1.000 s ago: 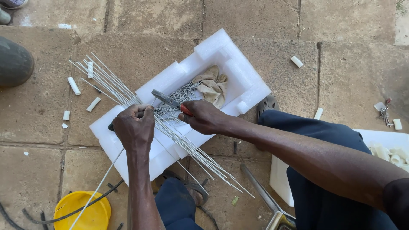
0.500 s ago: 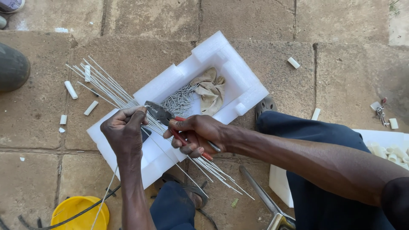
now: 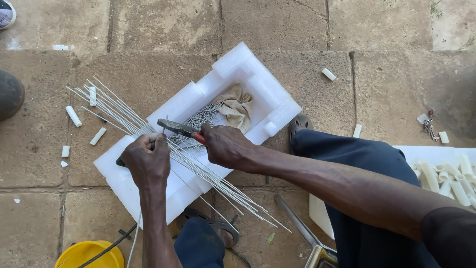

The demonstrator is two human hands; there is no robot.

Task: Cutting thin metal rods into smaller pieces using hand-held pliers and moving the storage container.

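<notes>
My right hand [image 3: 229,146] grips red-handled pliers [image 3: 179,129], whose jaws point left over a bundle of thin white wire rods [image 3: 208,174]. My left hand [image 3: 147,162] is closed around one rod just below the plier jaws. The rods lie diagonally across a white foam tray [image 3: 248,74] on the stone floor. Inside the tray sit a pile of short cut wire pieces [image 3: 199,119] and a crumpled beige cloth [image 3: 237,106].
Short white tube pieces [image 3: 73,115] lie scattered on the paving at left. A second white tray with several tubes [image 3: 446,173] is at right. A yellow container [image 3: 91,255] sits at the bottom left, a metal tool [image 3: 302,233] near my leg, and a shoe [image 3: 9,94] at the left edge.
My right hand has shifted the pliers up and left again toward my left hand. The left hand has dropped slightly lower on the tray, still holding a rod.
</notes>
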